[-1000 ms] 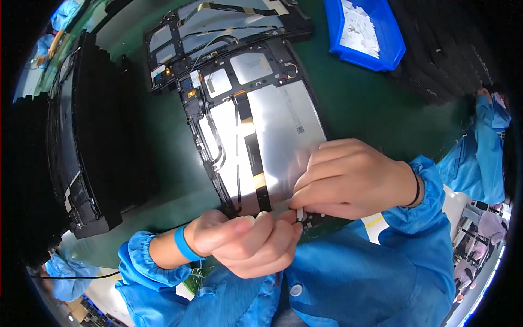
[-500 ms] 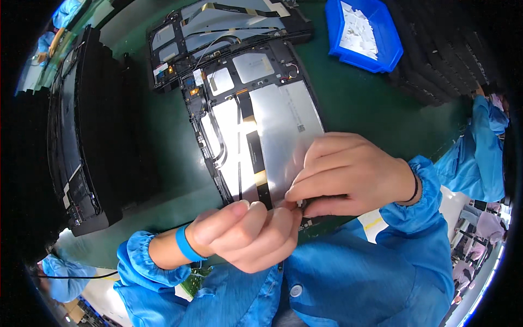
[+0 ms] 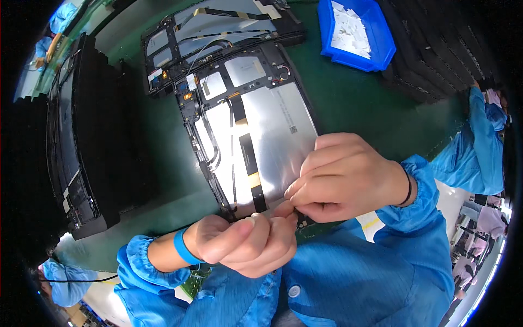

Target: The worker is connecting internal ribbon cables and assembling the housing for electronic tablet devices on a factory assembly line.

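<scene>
An opened flat electronic device (image 3: pixel 283 136) with a silver metal plate and black frame lies in front of me. A black ribbon cable (image 3: pixel 248 155) with gold tape runs down its middle. At the device's near edge my left hand (image 3: pixel 245 242) is closed, fingers curled and palm side up. My right hand (image 3: pixel 348 177) is closed in a pinch over the near right corner, its fingertips meeting those of the left. Whatever lies between the fingertips is too small and covered to make out. Beyond, a second opened device (image 3: pixel 223 32) touches the first one's far end.
A blue plastic bin (image 3: pixel 384 54) of small white pieces (image 3: pixel 348 32) stands at the far right. Beside it rises a stack of black panels (image 3: pixel 430 54). More black devices (image 3: pixel 68 136) stand stacked on the left of the green table (image 3: pixel 376 111). Other people in blue sit at the edges.
My right thumb has tucked in under the fingers, and the right pinch has tightened. My left hand has shifted slightly left. The whole view has moved a little, so the devices appear farther left.
</scene>
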`<state>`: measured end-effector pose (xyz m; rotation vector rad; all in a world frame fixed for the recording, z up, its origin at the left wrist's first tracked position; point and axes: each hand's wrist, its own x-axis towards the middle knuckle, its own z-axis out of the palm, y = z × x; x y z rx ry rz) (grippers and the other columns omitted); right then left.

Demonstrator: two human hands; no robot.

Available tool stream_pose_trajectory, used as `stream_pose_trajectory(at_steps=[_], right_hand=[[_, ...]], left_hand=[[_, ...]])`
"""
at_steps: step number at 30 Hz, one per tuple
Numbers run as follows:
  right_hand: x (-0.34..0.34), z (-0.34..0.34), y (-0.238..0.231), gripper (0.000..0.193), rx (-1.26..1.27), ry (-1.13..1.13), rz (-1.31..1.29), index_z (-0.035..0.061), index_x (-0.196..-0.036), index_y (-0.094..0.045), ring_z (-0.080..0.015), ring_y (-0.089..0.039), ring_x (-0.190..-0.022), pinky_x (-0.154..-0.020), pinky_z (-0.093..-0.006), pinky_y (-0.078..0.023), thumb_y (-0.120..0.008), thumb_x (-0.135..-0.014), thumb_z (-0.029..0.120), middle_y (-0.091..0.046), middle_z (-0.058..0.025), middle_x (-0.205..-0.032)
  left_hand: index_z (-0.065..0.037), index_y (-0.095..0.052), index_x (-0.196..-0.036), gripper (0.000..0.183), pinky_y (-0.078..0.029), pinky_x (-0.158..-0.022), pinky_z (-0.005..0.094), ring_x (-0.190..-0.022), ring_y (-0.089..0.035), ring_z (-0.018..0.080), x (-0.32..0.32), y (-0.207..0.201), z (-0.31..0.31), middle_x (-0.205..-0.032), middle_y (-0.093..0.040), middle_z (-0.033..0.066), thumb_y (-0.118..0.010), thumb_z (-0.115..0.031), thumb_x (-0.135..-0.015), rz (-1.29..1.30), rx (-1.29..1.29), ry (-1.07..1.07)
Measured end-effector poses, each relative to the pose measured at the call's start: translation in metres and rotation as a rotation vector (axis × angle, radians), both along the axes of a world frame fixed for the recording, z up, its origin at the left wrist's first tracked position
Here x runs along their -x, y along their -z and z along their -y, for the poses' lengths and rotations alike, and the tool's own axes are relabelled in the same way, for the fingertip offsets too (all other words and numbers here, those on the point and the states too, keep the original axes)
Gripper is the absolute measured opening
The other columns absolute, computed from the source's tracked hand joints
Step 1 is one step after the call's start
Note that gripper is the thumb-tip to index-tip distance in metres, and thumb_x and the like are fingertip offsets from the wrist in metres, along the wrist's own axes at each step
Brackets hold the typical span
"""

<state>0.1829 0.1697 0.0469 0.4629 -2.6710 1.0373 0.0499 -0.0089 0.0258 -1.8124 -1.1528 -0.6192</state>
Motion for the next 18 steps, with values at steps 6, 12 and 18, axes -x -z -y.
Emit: stream_pose_trajectory(at_steps=[6, 12, 18], right_hand=[[0.012, -0.008, 0.004, 0.014, 0.024, 0.188, -0.173, 0.0116, -0.071, -0.058, -0.0197, -0.052, -0.058, -0.053, -0.0310, -0.042, -0.072, -0.071, 0.012, -0.050, -0.0019, -0.063], [0.019, -0.089, -0.012, 0.017, -0.571, 0.874, -0.708, 0.0114, -0.085, -0.068, -0.0207, -0.059, -0.066, -0.058, -0.0322, -0.044, -0.073, -0.071, 0.003, -0.064, -0.0032, -0.077], [0.028, -0.081, -0.022, 0.017, -1.070, 0.949, -0.465, 0.0128, -0.091, -0.070, -0.0226, -0.061, -0.094, -0.077, -0.0327, -0.045, -0.071, -0.074, 0.010, -0.069, -0.0050, -0.094]], left_hand=[[-0.021, -0.056, -0.067, 0.018, -0.037, -0.089, 0.0274, -0.077, -0.060, 0.0068, -0.001, 0.001, 0.003, -0.078, -0.063, -0.0077, -0.065, -0.006, -0.066, 0.076, -0.076, 0.183], [-0.018, -0.068, -0.081, 0.013, -0.036, -0.095, 0.0373, -0.087, -0.063, 0.0156, -0.001, -0.015, 0.003, -0.089, -0.068, -0.0038, -0.067, -0.011, -0.070, 0.655, 0.467, 0.150], [-0.013, -0.066, -0.071, 0.013, -0.034, -0.096, 0.0406, -0.070, -0.056, 0.0166, 0.010, -0.013, -0.021, -0.066, -0.059, -0.0026, -0.079, -0.013, -0.068, 1.093, 0.550, -0.005]])
